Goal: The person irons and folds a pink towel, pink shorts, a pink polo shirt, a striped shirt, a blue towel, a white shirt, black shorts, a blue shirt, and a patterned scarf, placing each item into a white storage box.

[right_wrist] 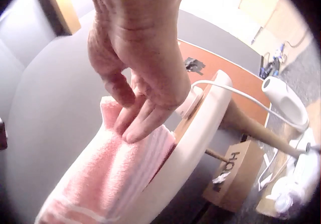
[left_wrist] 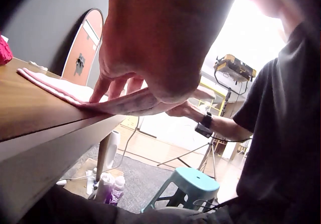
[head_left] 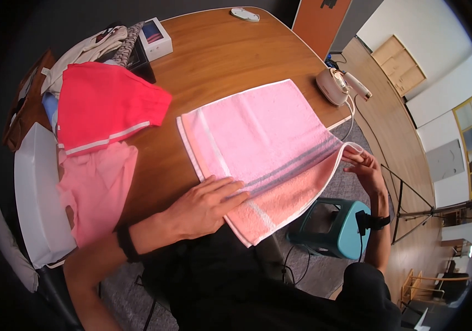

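Note:
A pink towel (head_left: 263, 121) with grey stripes lies on the table, its near edge turned up to show a peach underside (head_left: 285, 207). My left hand (head_left: 205, 207) rests on the towel's near left part, fingers extended. At the right end, my right hand (head_left: 365, 171) pinches the raised corner between thumb and fingers, beyond the table edge. In the right wrist view the towel (right_wrist: 110, 169) runs from under the fingers of my right hand (right_wrist: 140, 83). The left wrist view shows my left hand (left_wrist: 150, 48) with fingertips down on the towel (left_wrist: 65, 91).
A red cloth (head_left: 109, 105), a pink garment (head_left: 101, 193), a white bin (head_left: 40, 193) and a boxed item (head_left: 156, 41) are on the left. A small iron (head_left: 332, 87) with its cord stands at the table's right edge. A teal stool (head_left: 335, 229) is below.

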Available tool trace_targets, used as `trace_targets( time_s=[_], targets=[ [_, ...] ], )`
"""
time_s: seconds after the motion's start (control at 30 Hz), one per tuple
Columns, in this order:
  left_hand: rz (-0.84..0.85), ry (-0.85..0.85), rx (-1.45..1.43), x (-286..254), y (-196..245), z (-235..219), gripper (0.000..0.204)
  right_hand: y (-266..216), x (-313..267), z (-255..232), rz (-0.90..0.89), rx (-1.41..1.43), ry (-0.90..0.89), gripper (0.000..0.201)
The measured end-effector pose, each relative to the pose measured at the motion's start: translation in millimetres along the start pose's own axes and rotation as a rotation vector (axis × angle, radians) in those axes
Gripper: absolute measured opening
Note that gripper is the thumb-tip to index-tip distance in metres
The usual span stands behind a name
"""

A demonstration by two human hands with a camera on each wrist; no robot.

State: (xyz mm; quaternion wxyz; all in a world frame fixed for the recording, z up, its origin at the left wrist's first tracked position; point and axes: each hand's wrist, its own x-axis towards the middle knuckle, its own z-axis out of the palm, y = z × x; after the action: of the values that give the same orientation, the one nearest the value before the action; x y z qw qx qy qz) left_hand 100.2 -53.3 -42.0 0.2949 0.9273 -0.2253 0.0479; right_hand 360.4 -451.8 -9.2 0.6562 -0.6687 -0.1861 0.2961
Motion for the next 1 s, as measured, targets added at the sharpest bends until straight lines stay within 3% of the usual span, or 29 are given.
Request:
trace_targets(
  time_s=[0.1, 0.2, 0.3, 0.4, 0.5, 0.6, 0.63, 0.67, 0.73, 0.8, 0.87, 0.93, 1.0],
  targets=[
    [-0.033, 0.054, -0.119, -3.4, -7.3, 0.4, 0.05, -4.0, 9.4, -3.6, 0.165, -0.522, 0.09, 0.035],
    [0.02, 0.067, -0.013, -7.5, -7.9, 1.0, 0.045, 10.7, 24.9, -40.6, -0.193, -0.586, -0.021, 0.023],
    [0.073, 0.1, 0.098, -8.8, 1.6, -3.9, 0.04, -19.7, 30.1, -7.2, -0.22, -0.332, -0.065, 0.012],
    [0.011, 0.141, -0.098, -12.6, -2.6, 0.9, 0.047, -27.4, 54.0, -3.0, -0.184, -0.329, -0.098, 0.015],
    [-0.081, 0.256, -0.309, -11.8, -13.9, -5.0, 0.033, -41.5, 91.3, -7.7, -0.123, -0.349, -0.134, 0.019],
    [-0.412, 0.188, -0.58, -21.4, -44.7, -8.3, 0.026, -57.4, 147.0, 14.2, -0.186, -0.312, -0.055, 0.024],
    [-0.602, 0.182, -0.759, -16.6, -48.1, -13.8, 0.029, -66.4, 157.9, 38.9, -0.185, -0.294, -0.003, 0.017],
    [-0.528, 0.302, -0.852, -12.1, -60.1, -11.1, 0.038, -68.8, 172.3, 54.8, -0.167, -0.313, 0.055, 0.019],
    [-0.722, 0.405, -1.198, -2.4, -66.5, -21.7, 0.04, -41.5, 218.1, 52.3, -0.143, -0.344, 0.066, 0.035],
    [-0.79, 0.359, -1.24, -4.4, -79.2, -29.0, 0.043, -7.5, 240.2, 55.8, -0.187, -0.532, 0.044, 0.045],
    [-0.815, 0.379, -1.313, -2.9, -84.2, -32.4, 0.043, 11.4, 239.1, 60.2, -0.239, -0.698, 0.172, 0.054],
    [-0.846, 0.384, -1.253, -0.3, -81.4, -36.0, 0.042, 24.9, 232.3, 54.5, -0.26, -0.689, 0.188, 0.058],
    [-0.886, 0.378, -1.194, 4.5, -78.5, -36.8, 0.041, 31.8, 218.5, 57.0, -0.288, -0.881, 0.216, 0.05]
  ],
)
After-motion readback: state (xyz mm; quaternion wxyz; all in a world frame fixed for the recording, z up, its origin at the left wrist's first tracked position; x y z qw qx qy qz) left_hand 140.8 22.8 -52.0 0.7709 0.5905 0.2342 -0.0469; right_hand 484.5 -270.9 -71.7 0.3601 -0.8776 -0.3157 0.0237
